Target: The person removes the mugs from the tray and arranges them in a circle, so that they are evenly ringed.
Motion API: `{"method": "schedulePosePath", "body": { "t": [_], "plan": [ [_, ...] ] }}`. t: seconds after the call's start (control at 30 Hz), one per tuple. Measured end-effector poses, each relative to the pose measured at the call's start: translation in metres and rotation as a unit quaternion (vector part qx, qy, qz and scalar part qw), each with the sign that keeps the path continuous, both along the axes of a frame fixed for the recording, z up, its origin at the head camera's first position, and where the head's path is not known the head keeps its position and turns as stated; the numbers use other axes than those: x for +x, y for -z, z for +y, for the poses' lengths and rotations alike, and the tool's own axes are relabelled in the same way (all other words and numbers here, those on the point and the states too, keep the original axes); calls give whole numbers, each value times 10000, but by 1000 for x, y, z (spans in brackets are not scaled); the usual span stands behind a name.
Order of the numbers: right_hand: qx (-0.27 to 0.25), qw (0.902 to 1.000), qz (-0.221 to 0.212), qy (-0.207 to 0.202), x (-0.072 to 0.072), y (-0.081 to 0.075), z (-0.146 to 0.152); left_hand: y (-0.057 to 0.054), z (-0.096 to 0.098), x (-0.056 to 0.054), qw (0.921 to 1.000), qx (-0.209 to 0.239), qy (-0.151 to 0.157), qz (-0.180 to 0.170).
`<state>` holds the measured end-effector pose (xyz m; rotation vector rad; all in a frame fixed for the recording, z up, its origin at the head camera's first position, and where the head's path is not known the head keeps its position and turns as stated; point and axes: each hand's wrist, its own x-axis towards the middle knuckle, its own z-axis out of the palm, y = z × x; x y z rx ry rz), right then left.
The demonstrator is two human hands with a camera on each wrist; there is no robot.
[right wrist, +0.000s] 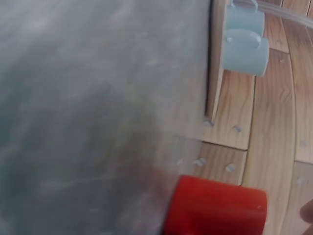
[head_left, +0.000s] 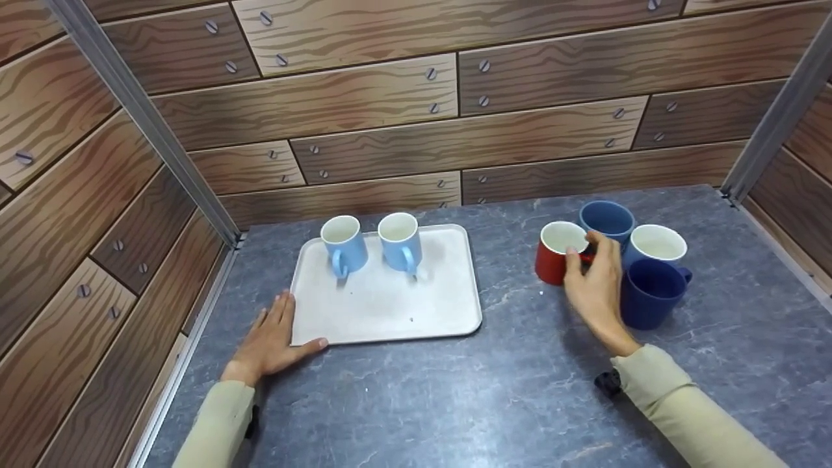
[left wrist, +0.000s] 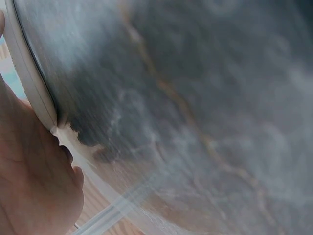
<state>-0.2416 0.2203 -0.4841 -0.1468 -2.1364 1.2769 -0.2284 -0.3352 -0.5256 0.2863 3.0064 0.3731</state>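
My left hand (head_left: 268, 344) lies flat with straight fingers at the near left corner of a white tray (head_left: 383, 318), thumb along its front edge. Two light blue mugs (head_left: 346, 252) (head_left: 401, 250) stand upright on the tray's back part, handles facing me. To the right, my right hand (head_left: 598, 283) is over the handle side of an upright red mug (head_left: 550, 263), thumb and forefinger spread apart at the rim. In the right wrist view, a fingertip (right wrist: 307, 211) shows beyond the rim of the red mug (right wrist: 215, 205), with a gap between.
Just right of my right hand cluster a dark blue mug (head_left: 652, 302), a light blue mug with white inside (head_left: 656, 244) and a medium blue mug (head_left: 606, 221). Wood-patterned walls (head_left: 390, 91) enclose the grey marbled table (head_left: 442, 396) at the back and sides.
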Motion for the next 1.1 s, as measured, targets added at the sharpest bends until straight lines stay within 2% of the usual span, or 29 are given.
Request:
{"method": "schedulePosePath", "body": {
  "t": [0.07,0.17,0.37,0.53,0.7,0.93,1.1],
  "plan": [
    [59,9996,218,-146,-3,-4,-7,0,-1,0,10000,-4,-5,24],
    [16,9983,290,-513,-10,-8,-22,0,-2,-1,10000,-21,-7,22],
    [221,9910,-91,-1315,-26,-8,-58,3,0,-3,10000,-37,-38,-83],
    [476,9841,-249,-1691,-41,-4,-92,3,3,-4,10000,-32,-6,-81],
    [468,9751,-524,-2105,-52,-1,-126,3,3,-4,10000,-37,1,-91],
    [443,9586,-1124,-2580,-64,6,-163,3,1,-2,10000,-50,18,-30],
    [242,9528,-1331,-2718,-68,10,-182,3,-2,-1,10000,-72,8,36]
  ]
}}
